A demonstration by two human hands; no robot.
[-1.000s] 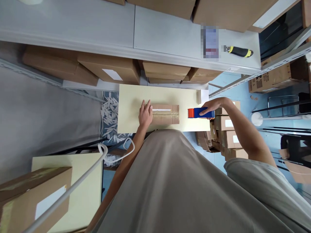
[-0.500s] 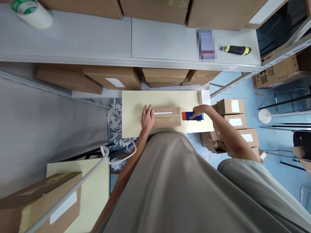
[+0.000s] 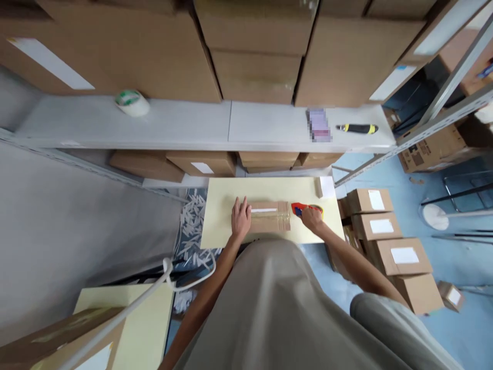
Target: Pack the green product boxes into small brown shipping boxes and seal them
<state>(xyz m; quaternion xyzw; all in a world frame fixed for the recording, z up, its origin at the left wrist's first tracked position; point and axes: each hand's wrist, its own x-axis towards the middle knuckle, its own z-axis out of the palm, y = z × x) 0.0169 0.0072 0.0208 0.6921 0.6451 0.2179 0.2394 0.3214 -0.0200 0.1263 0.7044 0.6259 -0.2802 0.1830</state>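
A small cardboard box [image 3: 265,224] lies on the pale yellow tabletop [image 3: 227,188], with clear tape along its top and over its right end. My left hand [image 3: 241,220] rests flat on the box's left end, fingers spread. Just off the right end, my right hand [image 3: 312,218] is wrapped around a red and blue tape dispenser [image 3: 297,206]. A narrow gap shows between the dispenser and the box. My fingers cover part of the dispenser, so its roll is mostly hidden.
Behind the tabletop, a grey shelf [image 3: 185,121] carries large cartons, a tape roll [image 3: 133,104] and a yellow-black utility knife [image 3: 358,128]. A small white block [image 3: 326,187] sits at the table's back right corner. Labelled boxes [image 3: 404,254] are stacked right; a white tube [image 3: 131,303] crosses the lower left.
My right hand has turned the tape dispenser, so its red side now shows instead of its blue side. My left hand stays on the box. The view has tilted up, showing more of the shelf.
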